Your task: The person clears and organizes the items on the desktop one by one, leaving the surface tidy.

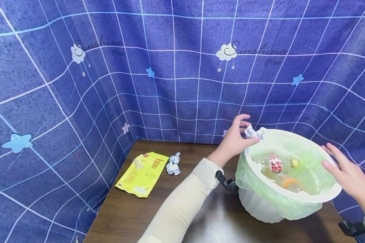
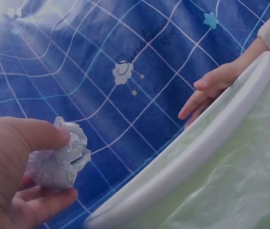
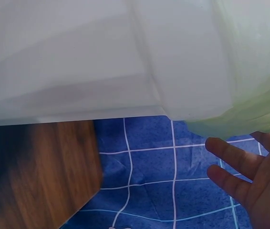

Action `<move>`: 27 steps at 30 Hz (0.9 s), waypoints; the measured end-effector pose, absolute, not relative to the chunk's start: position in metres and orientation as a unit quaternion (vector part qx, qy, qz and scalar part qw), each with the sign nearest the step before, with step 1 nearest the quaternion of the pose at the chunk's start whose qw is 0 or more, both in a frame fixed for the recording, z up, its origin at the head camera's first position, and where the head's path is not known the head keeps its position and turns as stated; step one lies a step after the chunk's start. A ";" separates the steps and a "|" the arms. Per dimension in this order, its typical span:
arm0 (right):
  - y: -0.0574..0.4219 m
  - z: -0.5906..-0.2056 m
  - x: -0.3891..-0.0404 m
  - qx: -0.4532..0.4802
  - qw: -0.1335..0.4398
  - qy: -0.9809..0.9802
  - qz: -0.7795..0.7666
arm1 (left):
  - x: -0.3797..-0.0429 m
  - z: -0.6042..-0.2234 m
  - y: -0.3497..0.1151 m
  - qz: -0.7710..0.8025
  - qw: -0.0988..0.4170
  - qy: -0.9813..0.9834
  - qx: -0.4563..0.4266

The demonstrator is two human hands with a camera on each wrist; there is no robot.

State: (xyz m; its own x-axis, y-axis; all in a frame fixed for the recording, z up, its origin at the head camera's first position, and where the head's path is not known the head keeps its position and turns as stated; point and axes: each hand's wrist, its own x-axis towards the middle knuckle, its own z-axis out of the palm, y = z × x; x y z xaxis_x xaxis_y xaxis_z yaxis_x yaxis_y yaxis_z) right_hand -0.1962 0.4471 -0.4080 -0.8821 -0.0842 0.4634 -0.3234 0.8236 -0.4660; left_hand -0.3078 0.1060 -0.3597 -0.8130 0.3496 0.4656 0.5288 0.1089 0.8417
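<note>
A crumpled ball of white paper (image 1: 255,132) is pinched between the thumb and fingers of my left hand (image 1: 235,136), at the far left part of the bin's rim. The left wrist view shows the same paper ball (image 2: 61,160) close up, beside the white rim. The white trash bin (image 1: 261,206) has a pale green liner bag (image 1: 244,177) folded over its edge. Inside lie plastic bottles, one with a red label (image 1: 275,163) and one with an orange band (image 1: 292,184). My right hand (image 1: 346,172) is at the bin's right rim with its fingers extended.
On the left of the brown wooden table (image 1: 109,219) lies a flat yellow wrapper (image 1: 143,173). Crumpled white paper (image 1: 173,164) sits right beside it. A blue gridded curtain (image 1: 182,84) hangs behind the table and along its sides.
</note>
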 end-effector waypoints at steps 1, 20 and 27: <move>0.447 -0.408 -0.196 0.111 0.217 -0.930 0.275 | -0.307 -0.360 0.108 -0.603 0.069 -0.736 -0.301; 0.446 -0.408 -0.197 0.111 0.220 -0.929 0.275 | -0.313 -0.366 0.071 -0.636 0.060 -0.699 -0.322; 0.448 -0.408 -0.197 0.110 0.214 -0.930 0.280 | -0.332 -0.396 0.017 -0.636 0.108 -0.712 -0.278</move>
State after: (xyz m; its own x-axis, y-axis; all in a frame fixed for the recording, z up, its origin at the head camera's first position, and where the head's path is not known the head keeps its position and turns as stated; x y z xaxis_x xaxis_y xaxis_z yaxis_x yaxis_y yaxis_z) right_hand -0.1970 0.4484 -0.4082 -0.8845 -0.0853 0.4586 -0.3242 0.8192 -0.4730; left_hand -0.3324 0.0169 -0.3963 -0.8219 0.2592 0.5073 0.5333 0.0368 0.8451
